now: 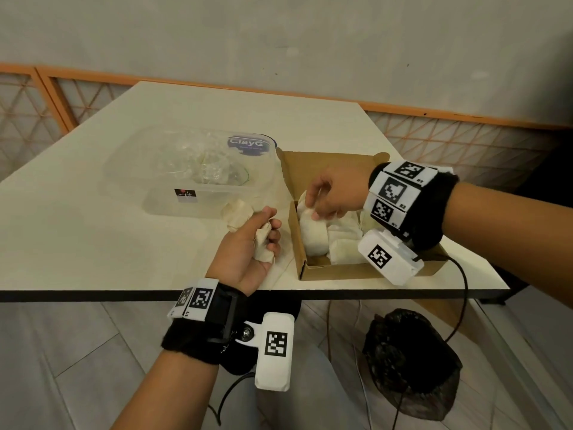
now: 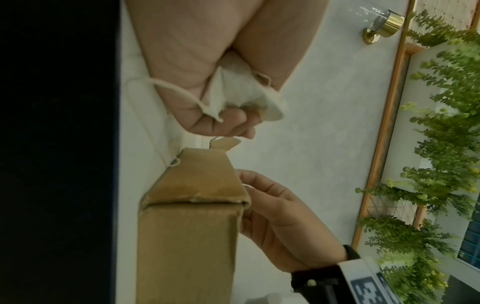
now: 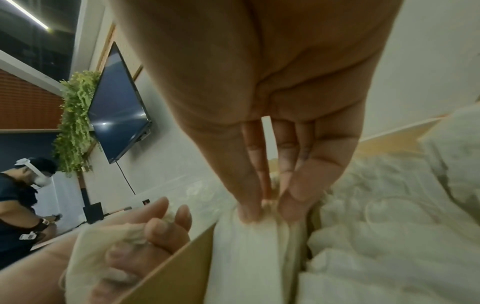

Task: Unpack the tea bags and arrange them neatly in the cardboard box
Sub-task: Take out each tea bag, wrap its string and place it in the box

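An open brown cardboard box (image 1: 335, 270) sits near the table's front edge, with several white tea bags (image 1: 341, 240) lying in it. My right hand (image 1: 325, 200) reaches into the box's left side and pinches the top of an upright tea bag (image 1: 313, 231) between thumb and fingers (image 3: 249, 209). Just left of the box, my left hand (image 1: 257, 243) rests on the table with its fingers curled round a crumpled white tea bag (image 1: 263, 246), whose string (image 2: 171, 86) trails out over the palm. Another crumpled white piece (image 1: 237, 214) lies beyond the left hand.
A clear plastic tub (image 1: 189, 175) holding crinkled transparent wrappers stands at the back left, its blue-labelled lid (image 1: 248, 145) behind it. The white table (image 1: 93, 243) ends in a dark front edge. A black bag (image 1: 409, 361) sits on the floor below. Another person (image 3: 20, 197) stands far off.
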### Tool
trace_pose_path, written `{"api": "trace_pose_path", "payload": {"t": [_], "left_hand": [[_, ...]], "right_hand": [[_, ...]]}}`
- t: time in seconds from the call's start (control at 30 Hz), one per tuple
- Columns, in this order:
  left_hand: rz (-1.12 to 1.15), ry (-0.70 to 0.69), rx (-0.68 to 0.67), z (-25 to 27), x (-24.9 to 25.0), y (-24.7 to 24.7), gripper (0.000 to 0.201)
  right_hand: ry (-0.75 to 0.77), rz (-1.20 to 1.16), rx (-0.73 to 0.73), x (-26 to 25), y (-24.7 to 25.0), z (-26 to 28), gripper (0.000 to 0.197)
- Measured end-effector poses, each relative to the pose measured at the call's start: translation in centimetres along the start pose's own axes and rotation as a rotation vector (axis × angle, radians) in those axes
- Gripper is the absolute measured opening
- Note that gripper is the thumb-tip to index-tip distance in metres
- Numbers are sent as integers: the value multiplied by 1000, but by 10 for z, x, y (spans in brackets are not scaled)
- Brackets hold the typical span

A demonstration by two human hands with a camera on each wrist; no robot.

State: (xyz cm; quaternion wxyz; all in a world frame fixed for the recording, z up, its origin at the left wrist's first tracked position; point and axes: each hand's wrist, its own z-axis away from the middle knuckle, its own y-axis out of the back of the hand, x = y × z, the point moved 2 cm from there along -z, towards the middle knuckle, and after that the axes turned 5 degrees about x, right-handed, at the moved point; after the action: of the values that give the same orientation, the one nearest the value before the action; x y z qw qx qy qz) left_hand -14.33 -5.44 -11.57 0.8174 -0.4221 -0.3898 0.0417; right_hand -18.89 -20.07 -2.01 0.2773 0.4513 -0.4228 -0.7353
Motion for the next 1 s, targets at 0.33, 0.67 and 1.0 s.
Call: {"api": "trace_pose_path", "payload": {"t": [0.33, 0.67, 1.0], "left_hand": [[-7, -6, -26, -1, 0, 0, 7], [-10, -3, -3, 2, 1, -1, 5], [-864, -247, -144, 23, 16, -17, 12]], "right_hand": [[13, -85, -148, 19, -12, 42, 11], [28, -316, -26, 22, -14, 38, 11], [251, -317, 105, -23, -14, 39, 40]]}}
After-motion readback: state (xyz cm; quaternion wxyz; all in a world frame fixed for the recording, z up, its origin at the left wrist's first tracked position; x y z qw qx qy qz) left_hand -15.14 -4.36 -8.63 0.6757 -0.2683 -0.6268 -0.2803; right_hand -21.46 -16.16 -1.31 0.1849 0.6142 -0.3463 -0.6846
